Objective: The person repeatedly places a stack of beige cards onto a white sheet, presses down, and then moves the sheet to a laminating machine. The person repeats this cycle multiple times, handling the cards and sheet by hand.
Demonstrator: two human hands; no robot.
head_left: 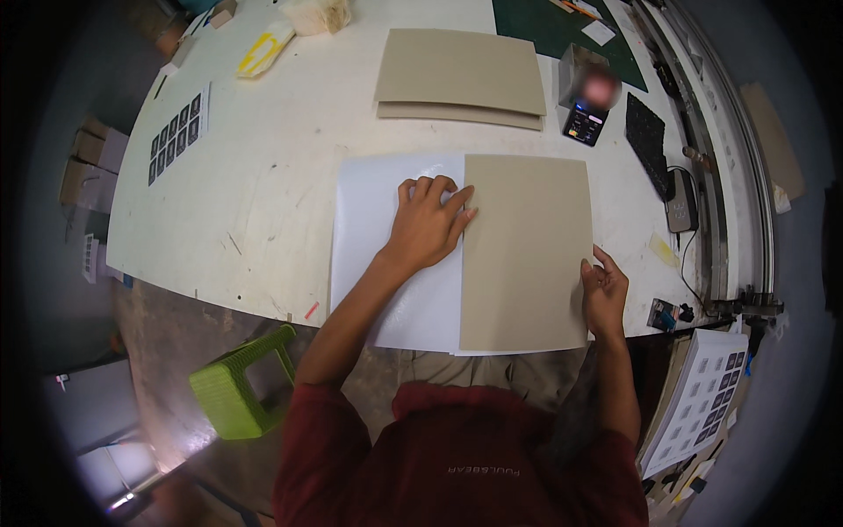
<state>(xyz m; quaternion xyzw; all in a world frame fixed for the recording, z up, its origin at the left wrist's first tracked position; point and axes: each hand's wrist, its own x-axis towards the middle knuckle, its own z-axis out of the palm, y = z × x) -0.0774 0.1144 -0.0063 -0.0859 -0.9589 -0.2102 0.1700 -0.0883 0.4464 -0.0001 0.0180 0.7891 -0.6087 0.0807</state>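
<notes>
A beige-grey cardboard sheet (525, 255) lies on the right part of a larger white glossy sheet (399, 307) at the table's near edge. On the white sheet rests my left hand (426, 224), its fingers bent but apart. Its thumb and index fingertips touch the cardboard's left edge. My right hand (606, 294) is closed at the cardboard's right edge, the thumb against the rim and the other fingers partly hidden. Beyond the sheets lies a stack of similar cardboard pieces (459, 75).
At the right are a phone (586, 124), a metal block (575, 70), a black keyboard (647, 145) and a digital clock (680, 202) with a cable. A green cutting mat (536, 22) lies far back. A printed sheet (180, 132) is left; a green stool (230, 395) stands below.
</notes>
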